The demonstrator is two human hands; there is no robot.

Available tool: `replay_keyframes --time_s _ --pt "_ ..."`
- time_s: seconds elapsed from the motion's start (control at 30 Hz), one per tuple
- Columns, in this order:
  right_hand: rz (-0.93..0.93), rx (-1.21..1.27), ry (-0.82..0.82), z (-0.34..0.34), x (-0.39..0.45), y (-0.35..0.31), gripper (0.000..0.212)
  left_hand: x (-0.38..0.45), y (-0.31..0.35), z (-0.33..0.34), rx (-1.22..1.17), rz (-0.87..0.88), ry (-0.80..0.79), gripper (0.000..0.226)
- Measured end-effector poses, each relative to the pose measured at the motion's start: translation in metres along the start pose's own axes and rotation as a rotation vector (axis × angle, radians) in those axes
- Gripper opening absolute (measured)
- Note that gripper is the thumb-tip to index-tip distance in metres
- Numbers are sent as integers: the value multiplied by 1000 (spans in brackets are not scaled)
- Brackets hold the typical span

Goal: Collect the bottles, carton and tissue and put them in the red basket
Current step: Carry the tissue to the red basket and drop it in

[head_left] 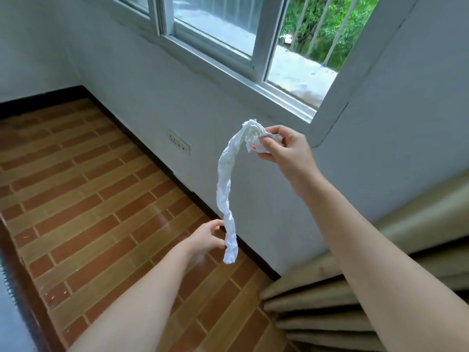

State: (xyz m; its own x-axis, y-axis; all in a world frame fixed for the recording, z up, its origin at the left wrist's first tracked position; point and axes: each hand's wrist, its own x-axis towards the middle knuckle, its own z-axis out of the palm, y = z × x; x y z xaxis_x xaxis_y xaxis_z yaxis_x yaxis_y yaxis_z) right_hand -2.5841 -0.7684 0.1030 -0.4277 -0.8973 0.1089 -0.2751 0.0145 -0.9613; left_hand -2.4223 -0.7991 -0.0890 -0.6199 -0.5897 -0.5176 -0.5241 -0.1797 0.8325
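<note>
- The right hand [281, 146] is raised in front of the window corner, fingers and thumb curled round the bunched top end of the tissue [224, 184].
- From that grip the tissue, a long white twisted strip, arches up and over to the left of the right hand, then hangs down in the air.
- Well below the right hand and to its left, the left hand [206, 238] pinches the strip near its lower end between thumb and fingertips; a short crumpled tail hangs free just below that pinch.
- Nothing stands between the two hands but the tissue itself, which is held clear of wall and floor.
- Behind the tissue is a white wall [157, 105], with a small socket plate [179, 145] to the left of the right hand and above the left.
- Above and behind the right hand is a sliding window [228, 36] with bars and green leaves outside.
- Under the left hand lies a brick-pattern floor [83, 189] with a dark skirting along the wall foot.
- Below the right forearm, at the lower right, hang the folds of a beige curtain [317, 313].
- At the far left edge, beyond the left forearm, is a blurred grey surface with a dark rim; I cannot tell what it is.
</note>
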Motion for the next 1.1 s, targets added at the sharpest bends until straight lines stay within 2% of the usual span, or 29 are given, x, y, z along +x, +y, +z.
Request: replay_keyframes --time_s 0.07,0.2,0.43,0.63,0.8,1.0,1.1 --pt "8 -2 6 2 8 -8 17 -2 6 -4 -2 2 -12 50" --pt "28 -12 25 6 20 -14 20 -6 12 -16 -39 -9 2 22" --pt "38 -23 41 22 31 -24 21 -7 2 -41 -138 -75 89 6" --pt "27 -40 38 37 25 -21 17 -31 -19 -77 -354 -168 310 11" --pt "20 -26 -21 56 -2 -21 14 -76 -39 -90 -560 -174 463 16" --pt "-43 -19 -173 73 -57 -38 11 -149 -68 -68 -849 -116 552 32" --pt "-71 -43 -269 81 -87 -47 11 -188 -82 -49 -996 -79 589 30"
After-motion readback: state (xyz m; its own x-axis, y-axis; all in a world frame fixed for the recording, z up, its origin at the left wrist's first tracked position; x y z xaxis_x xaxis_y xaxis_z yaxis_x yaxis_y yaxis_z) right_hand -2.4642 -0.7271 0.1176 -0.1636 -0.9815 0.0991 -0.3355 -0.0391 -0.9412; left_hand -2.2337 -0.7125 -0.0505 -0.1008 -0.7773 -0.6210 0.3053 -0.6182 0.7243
